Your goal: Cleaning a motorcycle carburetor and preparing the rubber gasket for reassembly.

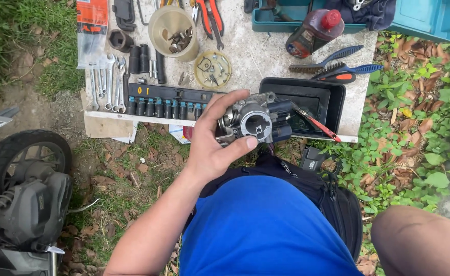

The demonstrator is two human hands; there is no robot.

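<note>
Centre of the frame: the left hand (212, 140) grips a carburettor (255, 121), a cast grey-metal body with a round bore facing the camera, a ribbed spring at its left side and dark fittings at its right. The fingers are curled closed around it, the thumb (237, 144) pressed under the bore and the index finger (225, 102) laid over the top. The part is held in the air above the near edge of a pale, speckled slab (266, 51) that serves as a work surface.

The right hand is out of view; only a bare forearm (419, 240) shows at lower right, so its grip cannot be told.

Just right of the carburettor, and partly hidden by it, stands a black rectangular plastic tray (327, 89) with a red-handled tool (319, 125) lying across its near corner. Left of the hand lies a black rail of sockets (166, 102) with teal bands, then a fan of bright steel spanners (107, 82). Upper centre: a beige plastic cup (171, 28) holding small metal parts, and beside it a round lid (212, 70) with more small parts. Upper right: a dark bottle with a red cap (314, 30), blue-handled wire brushes (337, 64) and a teal tool case (424, 18).

Grass and dry leaves surround the slab. A motorcycle wheel (25, 153) occupies the lower left. A blue shirt (260, 230) and black waist bag (332, 199) fill the lower centre.
</note>
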